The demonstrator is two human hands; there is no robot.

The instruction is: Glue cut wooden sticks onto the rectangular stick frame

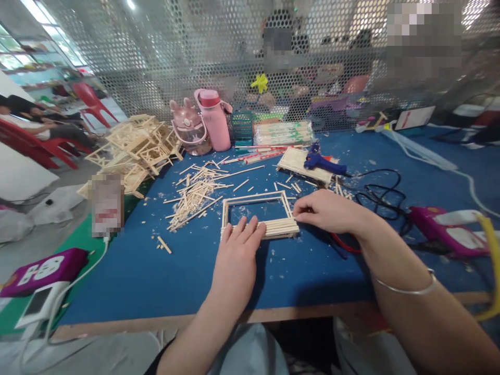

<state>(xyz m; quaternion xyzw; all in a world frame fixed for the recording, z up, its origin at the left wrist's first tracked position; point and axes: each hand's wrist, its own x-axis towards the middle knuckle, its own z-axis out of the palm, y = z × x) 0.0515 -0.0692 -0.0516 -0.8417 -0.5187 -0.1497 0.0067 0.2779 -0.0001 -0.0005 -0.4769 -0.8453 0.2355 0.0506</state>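
On the blue tabletop, a small rectangular frame of thin wooden sticks [253, 197] lies in front of me, with a row of sticks [280, 227] side by side along its near edge. My left hand [236, 260] rests with fingers stretched over the left part of that row. At the row's right end is my right hand [326, 211], its fingers curled and pressed together; whatever is between the fingertips is hidden. A blue glue gun [324, 162] lies beyond, on a finished-looking stick panel [291, 160].
Loose sticks [191, 200] are heaped left of the frame. Built stick structures [136, 146] pile up at the far left, near a phone [106, 205]. A pink bottle [215, 122] stands by the perforated screen [156, 62]. Black cable [371, 195] loops at right near a purple power strip [437, 229].
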